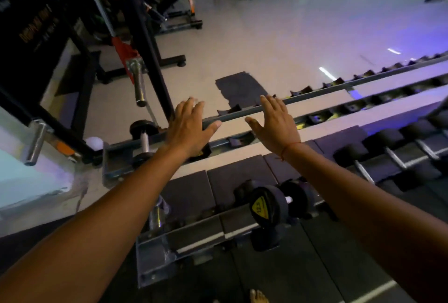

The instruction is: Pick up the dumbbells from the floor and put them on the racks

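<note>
Both my hands are stretched out over the tiered dumbbell rack [322, 89], fingers straight, holding nothing. My left hand [190, 127] hovers above the rack's left end, over its middle tier. My right hand [275, 122] is beside it, over the top rail. A small black dumbbell [145, 139] with a chrome handle lies on the rack just left of my left hand. A round dumbbell [270, 207] with a yellow label sits on the lowest tier below my arms. Several black hex dumbbells [392, 155] fill the tier to the right.
A black machine frame [143, 36] with chrome pegs stands to the left of the rack. A dark floor mat [240, 89] lies beyond the rack on the pale floor. A bench and other machines stand further back. My bare toes [258, 296] show at the bottom edge.
</note>
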The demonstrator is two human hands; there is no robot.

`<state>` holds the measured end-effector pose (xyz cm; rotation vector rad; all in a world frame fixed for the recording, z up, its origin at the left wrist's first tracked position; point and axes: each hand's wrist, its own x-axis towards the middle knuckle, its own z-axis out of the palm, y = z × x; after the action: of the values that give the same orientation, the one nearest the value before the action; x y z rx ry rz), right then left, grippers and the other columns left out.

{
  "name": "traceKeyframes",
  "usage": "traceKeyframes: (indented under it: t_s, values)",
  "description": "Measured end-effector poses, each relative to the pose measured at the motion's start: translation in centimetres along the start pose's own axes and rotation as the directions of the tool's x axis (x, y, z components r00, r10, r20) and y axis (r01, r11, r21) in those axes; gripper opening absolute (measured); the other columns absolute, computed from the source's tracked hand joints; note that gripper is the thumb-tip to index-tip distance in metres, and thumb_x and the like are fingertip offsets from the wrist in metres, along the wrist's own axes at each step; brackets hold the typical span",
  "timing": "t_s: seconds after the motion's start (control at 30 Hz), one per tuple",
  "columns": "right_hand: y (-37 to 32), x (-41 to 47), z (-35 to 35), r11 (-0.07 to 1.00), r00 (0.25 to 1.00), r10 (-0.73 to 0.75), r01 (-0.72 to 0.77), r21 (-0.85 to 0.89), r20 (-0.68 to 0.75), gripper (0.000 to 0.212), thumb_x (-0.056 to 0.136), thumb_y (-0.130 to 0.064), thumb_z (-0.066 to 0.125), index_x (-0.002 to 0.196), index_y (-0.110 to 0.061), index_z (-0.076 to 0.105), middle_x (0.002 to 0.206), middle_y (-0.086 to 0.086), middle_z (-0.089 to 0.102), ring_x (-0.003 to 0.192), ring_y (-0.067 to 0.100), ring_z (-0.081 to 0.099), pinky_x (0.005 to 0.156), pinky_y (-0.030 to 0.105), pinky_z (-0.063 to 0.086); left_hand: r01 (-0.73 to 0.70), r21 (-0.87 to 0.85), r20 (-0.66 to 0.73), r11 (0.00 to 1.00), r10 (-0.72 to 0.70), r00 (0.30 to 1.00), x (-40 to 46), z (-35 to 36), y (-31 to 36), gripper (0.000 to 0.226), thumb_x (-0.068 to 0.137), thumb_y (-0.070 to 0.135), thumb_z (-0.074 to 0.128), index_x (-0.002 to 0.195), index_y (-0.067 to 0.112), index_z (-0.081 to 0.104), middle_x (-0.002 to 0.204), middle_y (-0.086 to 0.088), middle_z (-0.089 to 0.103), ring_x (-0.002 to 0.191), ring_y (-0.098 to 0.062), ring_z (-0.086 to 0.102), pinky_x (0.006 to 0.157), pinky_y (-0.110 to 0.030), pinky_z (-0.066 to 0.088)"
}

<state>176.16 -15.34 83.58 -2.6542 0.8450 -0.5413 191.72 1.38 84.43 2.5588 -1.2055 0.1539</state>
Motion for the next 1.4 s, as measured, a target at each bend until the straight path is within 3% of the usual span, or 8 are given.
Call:
traceKeyframes:
  t_s: [0.2,0.4,0.63,0.77,0.9,1.07,1.27,1.4]
  values:
    - [7.6,-14.2,-9.7,0.976,0.959,0.176,-0.199,-0.086,-0.221,0.07,0.091,-0.053,0.046,0.145,-0.011,0.03,0.151,0.011,0.033,0.142,0.029,0.025,0.114,0.046,0.03,-0.275,-0.039,0.007,0.961,0.276,0.961,-5.8,-1.0,13.8,0.083,0.086,0.073,0.035,0.15,0.022,0.024,0.16,-0.01,0.018,0.146,-0.031,0.015,0.114,-0.051,0.025]
    - [14.6,-33.6,-16.6,0.871,0.862,0.4,-0.463,-0.164,-0.311,0.076,0.088,-0.059,0.042,0.145,-0.01,0.034,0.15,0.013,0.037,0.141,0.029,0.028,0.112,0.044,0.033,-0.513,-0.144,0.067,0.846,0.526,0.848,-16.9,0.7,29.0,0.088,0.083,0.075,0.038,0.15,0.019,0.025,0.159,-0.012,0.021,0.146,-0.031,0.016,0.115,-0.049,0.023]
    - [21.2,-58.0,-26.9,0.714,0.672,0.54,-0.684,-0.146,-0.506,0.069,0.09,-0.05,0.051,0.144,-0.01,0.035,0.149,0.012,0.038,0.141,0.028,0.029,0.113,0.044,0.032,-0.766,-0.205,0.112,0.609,0.793,0.6,-32.3,1.5,48.2,0.084,0.083,0.074,0.038,0.146,0.018,0.035,0.156,-0.016,0.025,0.143,-0.033,0.022,0.116,-0.046,0.024]
    - [24.7,-73.9,-32.0,0.576,0.521,0.61,-0.809,-0.118,-0.597,0.068,0.09,-0.051,0.051,0.143,-0.01,0.037,0.147,0.012,0.041,0.14,0.028,0.032,0.113,0.042,0.03,-0.869,-0.228,0.084,0.44,0.898,0.432,-43.3,2.2,60.6,0.085,0.083,0.075,0.038,0.144,0.016,0.04,0.155,-0.018,0.029,0.142,-0.034,0.025,0.116,-0.046,0.024]
    - [28.2,-90.3,-36.2,0.415,0.362,0.689,-0.907,-0.067,-0.627,0.069,0.088,-0.049,0.054,0.142,-0.008,0.039,0.146,0.011,0.043,0.139,0.027,0.034,0.11,0.044,0.036,-0.909,-0.301,0.064,0.289,0.957,0.284,-57.3,3.7,72.6,0.079,0.085,0.07,0.046,0.144,0.017,0.04,0.156,-0.015,0.027,0.143,-0.033,0.024,0.114,-0.047,0.025]
    - [31.7,-110.0,-39.8,0.219,0.189,0.805,-0.976,-0.015,-0.563,0.069,0.087,-0.051,0.053,0.141,-0.009,0.04,0.144,0.012,0.044,0.137,0.028,0.035,0.11,0.044,0.036,-0.918,-0.384,0.099,0.099,0.993,0.066,-75.1,5.5,84.6,0.08,0.086,0.069,0.044,0.147,0.017,0.036,0.157,-0.015,0.025,0.145,-0.031,0.021,0.117,-0.043,0.02]
    - [37.0,-124.8,-43.4,0.093,0.089,0.864,-0.996,-0.017,-0.495,0.068,0.09,-0.051,0.05,0.143,-0.01,0.036,0.147,0.009,0.04,0.14,0.026,0.031,0.111,0.041,0.034,-0.9,-0.437,0.128,0.0,0.99,-0.062,-87.7,8.5,96.2,0.078,0.087,0.068,0.043,0.147,0.018,0.035,0.156,-0.013,0.026,0.144,-0.029,0.021,0.118,-0.044,0.022]
    - [43.0,-131.2,-44.9,0.069,0.068,0.881,-0.997,-0.016,-0.468,0.068,0.089,-0.05,0.051,0.143,-0.011,0.036,0.146,0.009,0.041,0.139,0.026,0.032,0.109,0.04,0.033,-0.894,-0.446,0.165,-0.024,0.98,-0.108,-93.1,12.7,103.8,0.076,0.088,0.068,0.041,0.146,0.018,0.037,0.155,-0.013,0.028,0.143,-0.03,0.023,0.115,-0.047,0.027]
